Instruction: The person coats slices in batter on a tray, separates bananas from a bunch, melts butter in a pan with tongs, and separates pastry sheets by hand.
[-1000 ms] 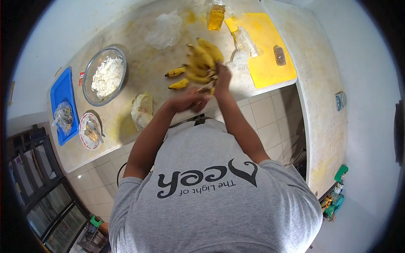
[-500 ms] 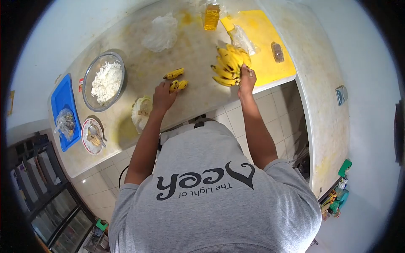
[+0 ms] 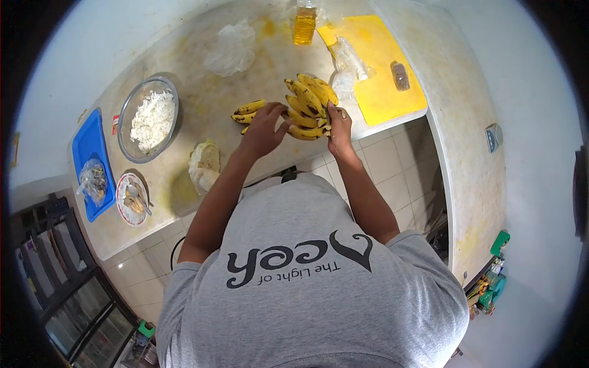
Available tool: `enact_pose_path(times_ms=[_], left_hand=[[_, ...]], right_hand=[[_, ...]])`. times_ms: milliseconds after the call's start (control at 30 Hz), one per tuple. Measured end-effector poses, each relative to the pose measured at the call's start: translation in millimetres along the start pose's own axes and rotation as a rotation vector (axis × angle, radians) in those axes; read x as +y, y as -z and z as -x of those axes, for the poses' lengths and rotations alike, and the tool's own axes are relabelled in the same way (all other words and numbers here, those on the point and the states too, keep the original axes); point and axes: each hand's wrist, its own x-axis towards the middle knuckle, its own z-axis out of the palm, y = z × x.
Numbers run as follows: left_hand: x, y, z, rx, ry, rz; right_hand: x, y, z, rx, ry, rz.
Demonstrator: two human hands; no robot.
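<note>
A bunch of yellow bananas (image 3: 307, 101) with dark spots is held by its stem in my right hand (image 3: 340, 127), above the table near its front edge. My left hand (image 3: 265, 130) reaches to the left side of the bunch, its fingers apart and curved close to the lower bananas; whether the fingertips touch them is hard to tell. Just left of that hand, loose bananas (image 3: 245, 116) lie on the table, partly covered by it.
At left are a bowl of white shreds (image 3: 153, 119), a blue tray (image 3: 86, 141), a plate with a spoon (image 3: 126, 211) and a cabbage piece (image 3: 204, 165). Beyond lie a plastic bag (image 3: 230, 52), an oil bottle (image 3: 305, 26) and a yellow board (image 3: 380, 101).
The bunch has moved left and nearer the middle with my right hand. My left hand has left the loose bananas and moved right to the bunch.
</note>
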Motion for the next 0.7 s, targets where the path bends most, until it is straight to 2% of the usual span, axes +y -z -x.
enact_pose_path(times_ms=[100,133,200,300,433,533,700], left_hand=[[18.2,8.5,4.0,0.201,-0.059,-0.145],[23.7,10.2,3.0,0.179,-0.105,-0.197],[34.4,8.6,4.9,0.129,-0.19,-0.292],[37.9,-10.0,12.6,-0.043,-0.185,-0.456],[48.8,-19.5,18.3,-0.057,-0.179,-0.384],[43.8,-29.9,23.2,-0.131,-0.133,-0.364],[38.2,-33.5,22.4,-0.27,-0.17,-0.335]], right_hand=[[-3.2,-2.8,10.6,-0.029,0.092,0.263],[3.1,2.7,7.1,0.004,0.144,0.442],[10.7,7.0,10.4,-0.002,0.224,0.543],[7.9,6.2,21.9,-0.004,0.288,0.706],[0.0,10.8,37.9,0.013,0.289,0.8],[-3.5,16.8,43.2,0.034,0.279,0.841],[-19.9,14.9,50.8,-0.008,0.327,0.888]])
